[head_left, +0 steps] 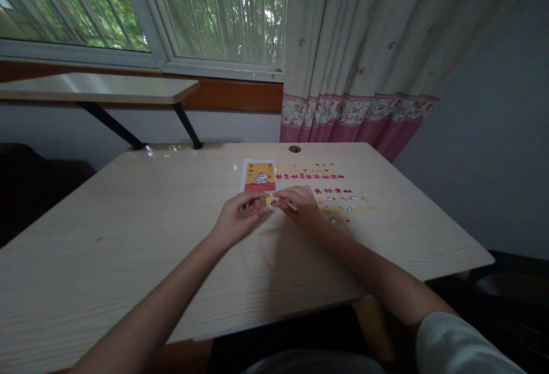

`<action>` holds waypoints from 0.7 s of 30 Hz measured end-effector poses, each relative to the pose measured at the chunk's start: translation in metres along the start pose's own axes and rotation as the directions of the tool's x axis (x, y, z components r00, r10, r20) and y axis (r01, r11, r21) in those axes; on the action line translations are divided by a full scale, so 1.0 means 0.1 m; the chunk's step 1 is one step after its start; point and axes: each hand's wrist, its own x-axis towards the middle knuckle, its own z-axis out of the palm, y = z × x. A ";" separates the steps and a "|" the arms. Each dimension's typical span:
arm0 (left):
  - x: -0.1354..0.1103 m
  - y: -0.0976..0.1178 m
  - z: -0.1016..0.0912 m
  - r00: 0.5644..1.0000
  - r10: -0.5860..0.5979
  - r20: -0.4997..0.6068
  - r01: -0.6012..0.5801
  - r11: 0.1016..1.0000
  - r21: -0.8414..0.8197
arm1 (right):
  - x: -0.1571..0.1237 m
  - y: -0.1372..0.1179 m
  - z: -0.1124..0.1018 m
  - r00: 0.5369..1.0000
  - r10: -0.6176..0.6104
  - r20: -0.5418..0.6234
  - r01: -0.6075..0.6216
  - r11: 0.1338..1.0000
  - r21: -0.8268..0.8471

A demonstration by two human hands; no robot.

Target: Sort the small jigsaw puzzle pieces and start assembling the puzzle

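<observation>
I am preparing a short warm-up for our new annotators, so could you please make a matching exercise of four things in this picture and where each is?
1. White-bordered, yellow-and-red rectangular picture sheet
2. Small red puzzle pieces
3. Cream-and-pink patterned cloth curtain
4. Round brown hole

A. Hanging at the right of the white-framed window
B. Cut in the pale wood-grained desk, near its far edge
C. Just beyond the bare left hand
D. In rows, right of the picture sheet

Pairs: 1-C, 2-D, 3-A, 4-B
</observation>
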 end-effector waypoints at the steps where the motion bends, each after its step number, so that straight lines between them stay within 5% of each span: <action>1: -0.01 0.00 0.00 0.999 0.047 0.003 -0.048 0.998 0.051 | 0.00 0.00 0.00 1.000 -0.004 0.001 0.004 1.000 -0.001; 9: 0.02 0.00 -0.10 0.978 0.207 0.030 -0.209 0.951 0.227 | 0.01 -0.01 0.00 0.997 -0.058 -0.041 0.059 0.998 0.008; 14: 0.12 -0.17 -0.39 0.993 0.075 0.094 -0.107 0.905 0.412 | 0.00 0.17 0.05 0.990 0.021 0.141 -0.011 0.997 -0.072; 17: 0.16 -0.32 -0.56 0.975 -0.004 0.223 -0.110 0.861 0.497 | 0.00 0.26 0.06 0.960 0.113 0.256 -0.078 0.987 -0.142; 21: 0.19 -0.45 -0.66 0.953 -0.055 0.298 -0.117 0.840 0.529 | 0.03 0.29 0.05 0.938 0.189 0.289 -0.138 0.973 -0.187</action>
